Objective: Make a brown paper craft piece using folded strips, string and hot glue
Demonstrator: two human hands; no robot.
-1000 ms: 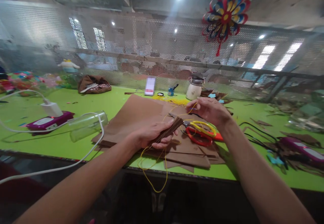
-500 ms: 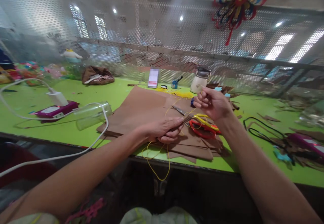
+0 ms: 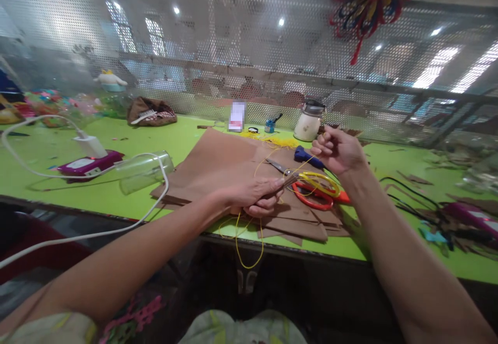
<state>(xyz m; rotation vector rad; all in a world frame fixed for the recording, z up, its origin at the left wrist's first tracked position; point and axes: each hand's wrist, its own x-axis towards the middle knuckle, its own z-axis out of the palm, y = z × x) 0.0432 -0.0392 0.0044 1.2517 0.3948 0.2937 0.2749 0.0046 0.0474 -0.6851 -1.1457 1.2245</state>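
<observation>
The left hand (image 3: 259,198) was clamped on a bundle of brown strips (image 3: 290,180), thumb laid along the top and the other fingers curled beneath, the strips' ends jutting out to the right. This bundle was above the near part of the brown paper sheets (image 3: 220,160), which lay stacked on the green table (image 3: 194,132). To the right and higher, the right hand (image 3: 339,151) had its fingers curled in, the thumb and forefinger together on a yellow thread (image 3: 249,267). The thread ran slantwise between those fingertips and the bundle, while a loop of it hung below the left hand, past the table's near edge. Scissors (image 3: 277,166) with red and yellow handles lay between the hands, just beyond the strips. A blue handle (image 3: 305,155) lay near the right fingertips, and farther off stood a pale jar (image 3: 307,127).
</observation>
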